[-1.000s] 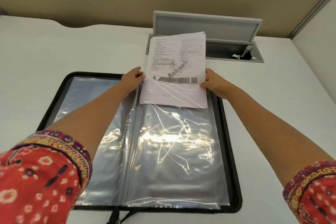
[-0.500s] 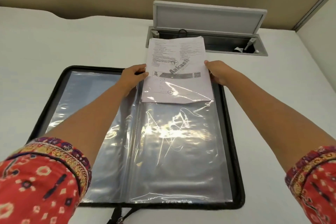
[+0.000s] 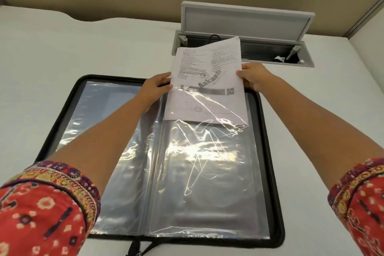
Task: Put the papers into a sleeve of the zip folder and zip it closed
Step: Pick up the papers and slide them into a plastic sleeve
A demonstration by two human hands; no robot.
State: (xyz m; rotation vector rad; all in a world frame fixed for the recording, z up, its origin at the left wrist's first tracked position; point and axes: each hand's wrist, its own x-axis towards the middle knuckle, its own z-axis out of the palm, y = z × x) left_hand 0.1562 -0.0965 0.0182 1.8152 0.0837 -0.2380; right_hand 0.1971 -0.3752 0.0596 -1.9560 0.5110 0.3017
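Note:
A black zip folder (image 3: pixel 272 151) lies open flat on the white table, showing clear plastic sleeves (image 3: pixel 207 183) on both halves. Printed white papers (image 3: pixel 207 68) stand partly inside the top of the right-hand sleeve; their lower part shows under the plastic, their upper part sticks out past the folder's far edge and bends up. My left hand (image 3: pixel 154 87) holds the papers' left edge at the sleeve mouth. My right hand (image 3: pixel 252 78) grips their right edge. The zip pull strap (image 3: pixel 138 248) hangs at the near edge.
Behind the folder a grey cable box (image 3: pixel 307 58) is set into the table, its lid (image 3: pixel 245 21) raised, with a cable and plug inside. A beige partition runs along the back and right. My red patterned sleeves (image 3: pixel 41 214) fill the lower corners.
The papers' top right corner has lifted and curled upward, and their lower edge has stayed at about the same depth in the sleeve. Both hands remain at the papers' sides.

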